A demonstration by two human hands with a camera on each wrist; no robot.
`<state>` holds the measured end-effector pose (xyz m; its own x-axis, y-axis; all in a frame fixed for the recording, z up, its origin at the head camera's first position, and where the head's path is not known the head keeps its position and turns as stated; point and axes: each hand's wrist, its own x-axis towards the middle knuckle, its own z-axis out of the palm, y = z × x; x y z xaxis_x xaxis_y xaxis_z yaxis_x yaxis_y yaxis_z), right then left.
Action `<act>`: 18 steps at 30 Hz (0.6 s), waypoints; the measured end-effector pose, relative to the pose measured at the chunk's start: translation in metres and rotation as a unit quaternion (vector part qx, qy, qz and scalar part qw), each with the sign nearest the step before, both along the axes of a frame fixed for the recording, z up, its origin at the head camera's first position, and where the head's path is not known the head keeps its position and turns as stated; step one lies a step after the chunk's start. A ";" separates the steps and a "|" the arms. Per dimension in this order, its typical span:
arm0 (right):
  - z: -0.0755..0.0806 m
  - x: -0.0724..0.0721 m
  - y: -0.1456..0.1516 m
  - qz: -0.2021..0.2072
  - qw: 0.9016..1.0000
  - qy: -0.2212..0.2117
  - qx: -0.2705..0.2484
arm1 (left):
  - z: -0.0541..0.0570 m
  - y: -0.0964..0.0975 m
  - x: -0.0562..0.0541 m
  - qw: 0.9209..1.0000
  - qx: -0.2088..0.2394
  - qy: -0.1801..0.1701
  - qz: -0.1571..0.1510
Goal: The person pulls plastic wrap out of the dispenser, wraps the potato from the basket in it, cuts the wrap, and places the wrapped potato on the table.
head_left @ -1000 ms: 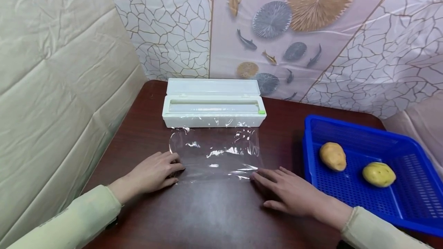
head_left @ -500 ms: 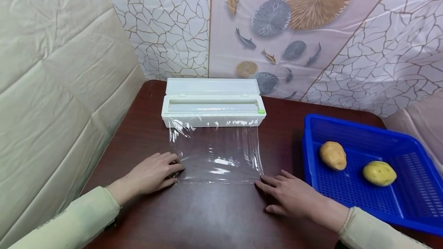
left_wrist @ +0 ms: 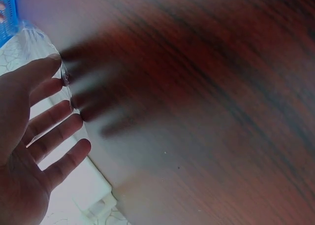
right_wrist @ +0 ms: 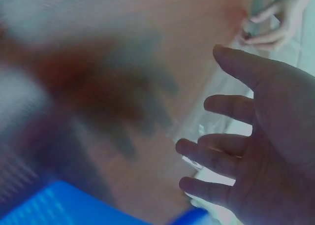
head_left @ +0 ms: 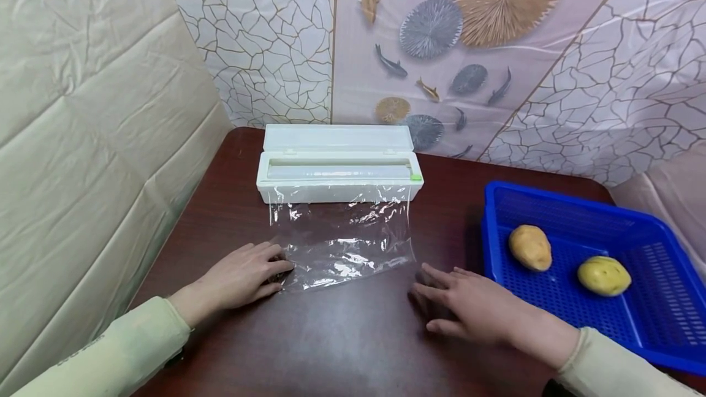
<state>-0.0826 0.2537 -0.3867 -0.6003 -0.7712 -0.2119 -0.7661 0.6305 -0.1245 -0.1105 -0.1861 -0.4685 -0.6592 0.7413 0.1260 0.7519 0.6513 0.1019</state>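
Note:
Clear plastic wrap (head_left: 344, 253) comes out of a white dispenser box (head_left: 339, 193) and spreads over the table towards me. My left hand (head_left: 245, 276) has its fingertips on the near left corner of the wrap. In the left wrist view the fingers (left_wrist: 54, 136) are spread and fairly straight, tips at the wrap's edge. Just right of the wrap's near right corner, my right hand (head_left: 477, 308) hovers low with spread fingers and holds nothing. The right wrist view shows its fingers (right_wrist: 214, 158) apart, with a dark shadow on the table under them.
A blue plastic basket (head_left: 557, 198) stands at the right, close to my right hand. Two potatoes, one tan (head_left: 531, 248) and one yellowish (head_left: 604, 276), lie in it. The dispenser's lid (head_left: 338, 138) stands raised at the back, near the patterned wall cloth.
My right hand has come off the wrap's near right corner and shifted slightly right. That corner has drawn back towards the box, leaving the near edge slanted. The left hand stays put.

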 end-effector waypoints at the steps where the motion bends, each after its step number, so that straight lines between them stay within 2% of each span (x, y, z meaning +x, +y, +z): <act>1: 0.004 -0.002 0.000 -0.003 1.000 0.001 -0.005 | 0.000 0.000 0.000 1.000 0.001 0.001 0.000; 9: 0.031 -0.017 0.004 -0.020 0.998 0.037 -0.053 | 0.000 -0.001 0.000 1.000 0.014 0.005 -0.009; 18: 0.057 -0.034 0.034 -0.065 0.990 0.071 -0.102 | 0.001 0.000 0.002 1.000 0.019 0.011 -0.009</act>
<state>-0.1169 0.2874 -0.3295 -0.7095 -0.7038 0.0347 -0.6995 0.6975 -0.1558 -0.1090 -0.1863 -0.4673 -0.6421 0.7480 0.1677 0.7662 0.6332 0.1096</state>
